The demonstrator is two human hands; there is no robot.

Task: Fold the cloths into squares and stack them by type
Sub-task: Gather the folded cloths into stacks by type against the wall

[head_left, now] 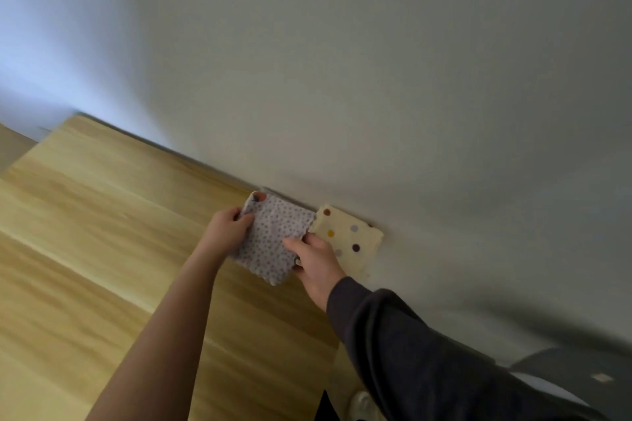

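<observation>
We hold the folded grey dotted cloth point(270, 239) between us: left hand point(227, 227) pinches one edge, right hand point(316, 261) the opposite edge. The cloth sits just left of the cream spotted cloth point(352, 239).

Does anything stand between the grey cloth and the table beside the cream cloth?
Nothing visible does. The left hand and right hand hold the grey cloth over the table, next to the cream cloth; underneath is hidden.

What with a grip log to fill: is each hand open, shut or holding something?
Left hand: holding the grey cloth by its left edge.
Right hand: holding the same cloth by its right edge.
</observation>
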